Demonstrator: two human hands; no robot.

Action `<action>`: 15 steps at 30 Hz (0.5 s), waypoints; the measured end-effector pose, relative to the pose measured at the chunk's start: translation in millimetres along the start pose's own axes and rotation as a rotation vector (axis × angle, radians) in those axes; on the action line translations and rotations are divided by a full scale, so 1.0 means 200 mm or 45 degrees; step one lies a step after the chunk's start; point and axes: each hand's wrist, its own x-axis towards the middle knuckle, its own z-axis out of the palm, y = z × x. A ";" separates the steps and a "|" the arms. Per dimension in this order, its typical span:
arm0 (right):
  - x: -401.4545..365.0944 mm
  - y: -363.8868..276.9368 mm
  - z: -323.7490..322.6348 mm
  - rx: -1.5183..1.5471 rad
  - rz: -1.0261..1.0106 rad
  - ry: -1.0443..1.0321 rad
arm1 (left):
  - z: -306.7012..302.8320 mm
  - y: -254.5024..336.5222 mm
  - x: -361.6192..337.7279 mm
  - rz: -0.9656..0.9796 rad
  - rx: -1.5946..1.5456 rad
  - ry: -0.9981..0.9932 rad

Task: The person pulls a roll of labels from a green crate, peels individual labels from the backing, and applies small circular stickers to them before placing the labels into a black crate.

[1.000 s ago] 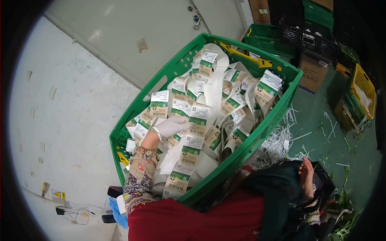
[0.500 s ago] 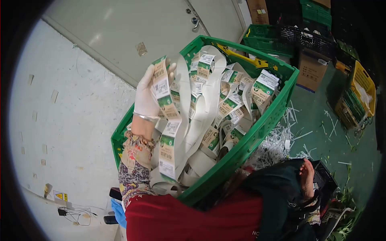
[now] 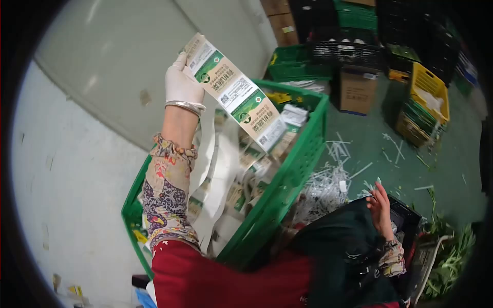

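Observation:
My left hand [image 3: 183,82], in a white glove with a bracelet at the wrist, is raised over the near end of a green crate. It grips a strip of labels [image 3: 240,96] near its upper end. The printed side shows, with green bands, beige panels and small codes, and the strip slants down to the right over the crate. Pale backing loops hang below the hand among heaped label strips [image 3: 249,154]. My right hand [image 3: 379,208] is bare and low at the right, near my dark apron, its fingers loosely bent and apart.
The green crate [image 3: 295,174] stands before me beside a pale wall [image 3: 67,169]. Shredded paper strips [image 3: 326,192] lie on the green floor to its right. Farther back are a cardboard box [image 3: 358,92], a yellow crate [image 3: 429,84] and stacked crates. Leafy greens [image 3: 454,262] are at lower right.
My left hand has risen, lifting the label strip higher; the strip now slants right with its printed face toward me. My right hand has come farther into view. The view has shifted right.

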 end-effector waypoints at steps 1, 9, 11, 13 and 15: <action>-0.03 -0.07 0.07 0.046 -0.027 -0.070 | 0.11 -0.04 0.00 -0.015 -0.011 -0.041; -0.15 -0.43 0.40 0.111 -0.379 -0.414 | 0.90 -0.42 0.05 0.571 0.868 -0.753; -0.18 -0.50 0.43 0.133 -0.407 -0.417 | 1.11 -0.52 -0.07 0.412 0.469 -0.716; -0.19 -0.56 0.43 0.364 -0.402 -0.456 | 1.29 -0.64 -0.23 0.282 0.266 -0.766; -0.15 -0.60 0.40 0.606 -0.396 -0.444 | 1.43 -0.76 -0.37 -0.050 -0.197 -0.887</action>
